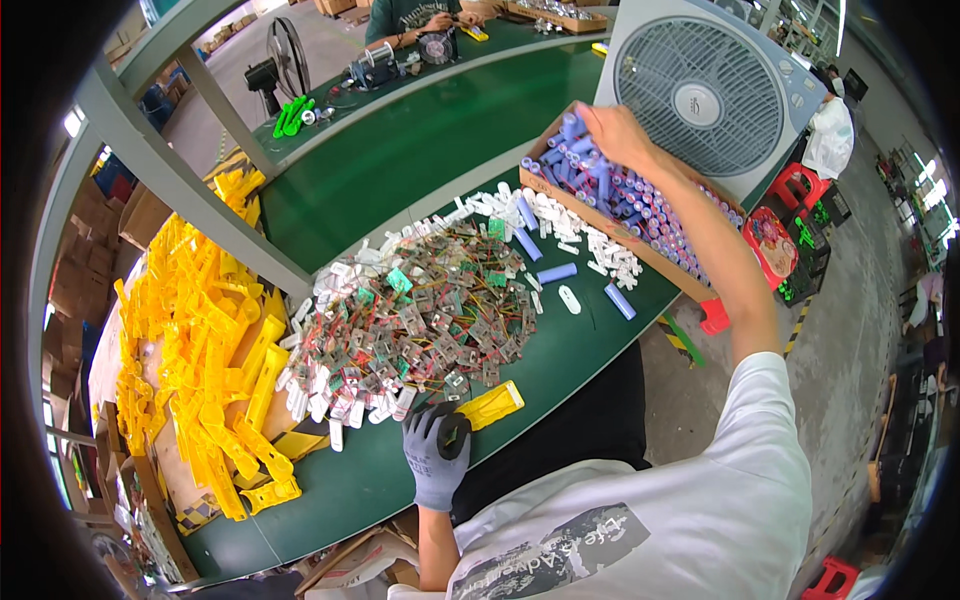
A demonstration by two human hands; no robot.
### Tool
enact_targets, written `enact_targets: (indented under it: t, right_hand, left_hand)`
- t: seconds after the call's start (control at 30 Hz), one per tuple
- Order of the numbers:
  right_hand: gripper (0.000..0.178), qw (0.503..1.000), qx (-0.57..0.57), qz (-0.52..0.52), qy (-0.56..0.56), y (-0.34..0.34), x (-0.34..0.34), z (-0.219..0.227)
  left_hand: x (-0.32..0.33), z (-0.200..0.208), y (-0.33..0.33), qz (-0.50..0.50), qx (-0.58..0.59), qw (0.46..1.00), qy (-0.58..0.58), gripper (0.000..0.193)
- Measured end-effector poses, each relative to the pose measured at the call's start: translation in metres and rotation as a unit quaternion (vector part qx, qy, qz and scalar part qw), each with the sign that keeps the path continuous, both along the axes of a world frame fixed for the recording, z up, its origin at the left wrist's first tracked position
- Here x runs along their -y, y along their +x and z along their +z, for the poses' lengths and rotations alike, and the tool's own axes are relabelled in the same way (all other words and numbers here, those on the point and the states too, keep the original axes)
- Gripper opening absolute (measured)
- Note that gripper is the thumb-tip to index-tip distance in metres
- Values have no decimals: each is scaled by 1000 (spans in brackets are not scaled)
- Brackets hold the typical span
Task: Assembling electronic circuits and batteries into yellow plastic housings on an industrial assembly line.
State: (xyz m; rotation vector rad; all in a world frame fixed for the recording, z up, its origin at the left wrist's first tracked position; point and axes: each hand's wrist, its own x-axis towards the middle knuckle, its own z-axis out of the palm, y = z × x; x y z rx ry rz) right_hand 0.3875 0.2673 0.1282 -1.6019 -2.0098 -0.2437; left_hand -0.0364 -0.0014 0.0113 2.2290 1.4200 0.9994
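Green worktop is shown. At 1 o'clock, the right hand is curled, part closed, over blue cylindrical cells in a cardboard box. A yellow housing is pinned under the gloved left hand at 6 o'clock. One cell should be gripped squarely.

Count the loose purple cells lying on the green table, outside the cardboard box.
4 purple cells: one nearest the cardboard box, one below it, one mid-table, one near the table edge. Others may hide under the white pieces.
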Motion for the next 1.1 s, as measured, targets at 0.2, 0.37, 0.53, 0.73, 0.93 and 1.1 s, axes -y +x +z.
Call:
enact_targets:
  t: [0.2,0.37,0.53,0.73,0.93,1.1]
  right_hand:
    - [33,970,-148,124,-150,-65,28,5]
    - [30,934,-16,241,-263,-71,40,-35]
    - [72,976,32,174,-130,27,-2,-26]
    - [111,911,288,79,-285,17,7,-28]
    - [103,877,378,113,-276,3,-19,-37]
    - [86,867,403,101,-275,-1,-24,-34]
  left_hand:
    - [1,3,1,10,6,1000,6,18]
    - [1,-2,2,13,9,1000,12,19]
    - [1,-1,2,-4,0,1000,6,20]
    - [3,-4,-5,7,-6,1000,-1,21]
    - [2,-2,-3,14,-12,1000,0,22]
    - [0,-2,2,9,-2,1000,8,20]
